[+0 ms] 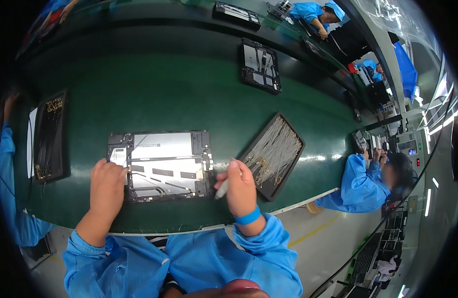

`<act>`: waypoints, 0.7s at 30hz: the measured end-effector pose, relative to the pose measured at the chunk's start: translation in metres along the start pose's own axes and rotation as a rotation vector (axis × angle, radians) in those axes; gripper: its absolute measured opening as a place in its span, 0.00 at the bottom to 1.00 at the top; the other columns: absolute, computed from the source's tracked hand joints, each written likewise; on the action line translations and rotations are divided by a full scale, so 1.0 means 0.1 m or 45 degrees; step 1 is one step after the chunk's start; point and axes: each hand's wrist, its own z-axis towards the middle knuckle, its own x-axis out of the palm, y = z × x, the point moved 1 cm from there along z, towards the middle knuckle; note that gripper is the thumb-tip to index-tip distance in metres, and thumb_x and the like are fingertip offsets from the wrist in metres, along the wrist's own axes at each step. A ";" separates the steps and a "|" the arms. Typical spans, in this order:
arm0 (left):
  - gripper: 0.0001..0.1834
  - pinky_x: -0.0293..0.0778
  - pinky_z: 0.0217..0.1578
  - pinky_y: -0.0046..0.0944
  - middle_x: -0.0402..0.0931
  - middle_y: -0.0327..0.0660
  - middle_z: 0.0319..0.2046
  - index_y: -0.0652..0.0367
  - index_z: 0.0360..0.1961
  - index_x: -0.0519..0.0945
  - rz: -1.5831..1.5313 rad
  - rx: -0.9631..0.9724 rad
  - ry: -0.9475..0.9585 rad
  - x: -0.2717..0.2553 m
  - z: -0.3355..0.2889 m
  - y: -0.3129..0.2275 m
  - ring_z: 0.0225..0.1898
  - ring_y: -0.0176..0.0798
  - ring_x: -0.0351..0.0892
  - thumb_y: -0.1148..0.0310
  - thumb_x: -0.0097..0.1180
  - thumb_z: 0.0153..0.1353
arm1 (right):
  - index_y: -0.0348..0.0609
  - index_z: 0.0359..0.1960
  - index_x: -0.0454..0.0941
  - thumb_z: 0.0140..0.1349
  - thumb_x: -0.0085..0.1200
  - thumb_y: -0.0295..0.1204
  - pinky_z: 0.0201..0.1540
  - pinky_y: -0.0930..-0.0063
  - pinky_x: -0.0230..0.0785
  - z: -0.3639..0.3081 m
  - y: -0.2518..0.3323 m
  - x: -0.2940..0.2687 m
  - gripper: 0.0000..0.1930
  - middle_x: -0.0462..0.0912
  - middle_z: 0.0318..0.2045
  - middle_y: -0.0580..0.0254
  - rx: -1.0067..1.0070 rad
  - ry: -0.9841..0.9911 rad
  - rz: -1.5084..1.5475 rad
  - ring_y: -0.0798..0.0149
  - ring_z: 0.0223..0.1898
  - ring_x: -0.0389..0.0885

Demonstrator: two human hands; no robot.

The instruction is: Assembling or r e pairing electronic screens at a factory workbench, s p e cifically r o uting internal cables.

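An opened tablet (pixel 162 146) lies on the green table in front of me, its silver battery panels and black strips exposed. At its left edge is my left hand (pixel 106 181), fingers bent and pressed together against the tablet's side. What the fingertips hold, if anything, is hidden. My right hand (pixel 240 188), with a blue band at the wrist, is closed around a light grey pen-like tool (pixel 222 189) just beyond the tablet's right edge. The tool's end points down toward the table. Close to this hand stands a black tray (pixel 272 193) of thin grey cables (pixel 276 144) with gold-coloured ends.
Another black tray (pixel 64 134) with dark cables stands far left, beside a person's blue sleeve (pixel 8 154). A second opened tablet (pixel 260 64) lies at the back, and a third (pixel 236 15) beyond it. Co-workers in blue (pixel 355 184) sit to the right and at the far side.
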 end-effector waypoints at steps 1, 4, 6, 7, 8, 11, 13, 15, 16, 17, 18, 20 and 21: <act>0.05 0.59 0.44 0.46 0.70 0.46 0.29 0.63 0.26 0.72 -0.047 -0.110 0.003 -0.01 0.00 0.10 0.39 0.51 0.65 0.72 0.46 0.50 | 0.34 0.45 0.62 0.57 0.41 0.40 0.21 0.82 0.64 0.00 -0.02 -0.07 0.21 0.72 0.25 0.60 0.059 -0.016 -0.026 0.72 0.20 0.69; 0.09 0.60 0.44 0.43 0.69 0.48 0.32 0.66 0.32 0.71 -0.047 -0.248 -0.064 0.06 -0.03 0.26 0.39 0.50 0.65 0.71 0.44 0.53 | 0.35 0.47 0.62 0.56 0.42 0.40 0.22 0.83 0.63 -0.06 -0.11 -0.26 0.22 0.72 0.27 0.62 0.181 0.014 -0.380 0.73 0.22 0.68; 0.13 0.60 0.45 0.39 0.68 0.49 0.35 0.67 0.36 0.70 -0.482 -0.680 -0.041 0.10 -0.04 0.27 0.40 0.49 0.65 0.68 0.44 0.54 | 0.36 0.50 0.60 0.56 0.43 0.40 0.21 0.84 0.62 -0.09 -0.19 -0.28 0.24 0.71 0.27 0.64 0.295 0.027 -0.491 0.74 0.22 0.67; 0.13 0.60 0.45 0.39 0.68 0.49 0.35 0.67 0.36 0.70 -0.487 -0.679 -0.038 0.13 -0.04 0.25 0.40 0.49 0.65 0.68 0.44 0.54 | 0.36 0.50 0.60 0.56 0.43 0.40 0.20 0.84 0.62 -0.11 -0.23 -0.26 0.24 0.71 0.27 0.64 0.391 0.077 -0.464 0.74 0.22 0.67; 0.14 0.60 0.45 0.37 0.67 0.50 0.37 0.67 0.38 0.69 -0.445 -0.655 -0.054 0.16 -0.04 0.23 0.41 0.48 0.65 0.67 0.44 0.55 | 0.36 0.50 0.60 0.56 0.43 0.40 0.19 0.84 0.61 -0.12 -0.27 -0.22 0.24 0.71 0.27 0.65 0.487 0.129 -0.437 0.75 0.22 0.67; 0.16 0.60 0.45 0.35 0.66 0.51 0.40 0.67 0.41 0.68 -0.443 -0.662 -0.062 0.17 -0.04 0.27 0.43 0.46 0.65 0.65 0.44 0.55 | 0.36 0.49 0.61 0.56 0.42 0.41 0.18 0.85 0.60 -0.10 -0.23 -0.12 0.25 0.70 0.25 0.67 0.538 0.233 -0.444 0.76 0.20 0.65; 0.17 0.60 0.45 0.35 0.66 0.51 0.40 0.66 0.42 0.68 -0.489 -0.697 -0.061 0.19 -0.04 0.35 0.44 0.46 0.65 0.65 0.44 0.55 | 0.36 0.49 0.62 0.56 0.42 0.42 0.17 0.85 0.60 -0.06 -0.18 -0.10 0.24 0.70 0.24 0.67 0.547 0.275 -0.458 0.76 0.19 0.65; 0.18 0.60 0.45 0.34 0.67 0.49 0.41 0.66 0.43 0.68 -0.668 -0.777 -0.069 0.25 -0.05 0.48 0.42 0.43 0.66 0.64 0.44 0.55 | 0.35 0.44 0.65 0.56 0.41 0.44 0.16 0.86 0.58 -0.05 -0.15 -0.07 0.23 0.69 0.22 0.68 0.662 0.476 -0.375 0.76 0.18 0.64; 0.18 0.60 0.45 0.34 0.67 0.49 0.41 0.66 0.43 0.68 -0.673 -0.787 -0.072 0.24 -0.03 0.51 0.42 0.43 0.66 0.64 0.44 0.55 | 0.35 0.44 0.65 0.56 0.41 0.44 0.16 0.86 0.58 -0.05 -0.14 -0.07 0.23 0.69 0.22 0.68 0.665 0.479 -0.386 0.76 0.18 0.64; 0.18 0.61 0.44 0.33 0.67 0.47 0.41 0.66 0.42 0.68 -0.738 -0.879 -0.085 0.20 0.01 0.55 0.41 0.42 0.67 0.63 0.45 0.55 | 0.36 0.43 0.66 0.55 0.42 0.45 0.15 0.86 0.57 -0.05 -0.13 -0.07 0.23 0.68 0.21 0.68 0.725 0.596 -0.346 0.77 0.17 0.64; 0.19 0.61 0.44 0.32 0.68 0.46 0.41 0.66 0.42 0.69 -0.804 -0.970 -0.097 0.19 0.04 0.59 0.40 0.40 0.68 0.62 0.46 0.55 | 0.37 0.41 0.67 0.54 0.43 0.46 0.14 0.86 0.56 -0.07 -0.13 -0.06 0.24 0.68 0.21 0.68 0.786 0.712 -0.304 0.77 0.16 0.63; 0.20 0.63 0.42 0.31 0.69 0.42 0.37 0.65 0.43 0.68 -0.969 -1.028 -0.185 0.24 0.06 0.80 0.36 0.38 0.69 0.60 0.46 0.55 | 0.38 0.34 0.69 0.55 0.42 0.47 0.13 0.86 0.56 -0.05 -0.13 0.00 0.21 0.69 0.20 0.68 0.794 0.712 -0.308 0.77 0.14 0.63; 0.21 0.64 0.41 0.31 0.68 0.41 0.37 0.65 0.45 0.66 -1.244 -1.184 -0.351 0.24 0.10 0.88 0.36 0.36 0.69 0.59 0.45 0.55 | 0.39 0.32 0.69 0.55 0.41 0.46 0.13 0.86 0.55 -0.01 -0.08 0.08 0.20 0.69 0.19 0.68 0.728 0.708 -0.198 0.77 0.12 0.63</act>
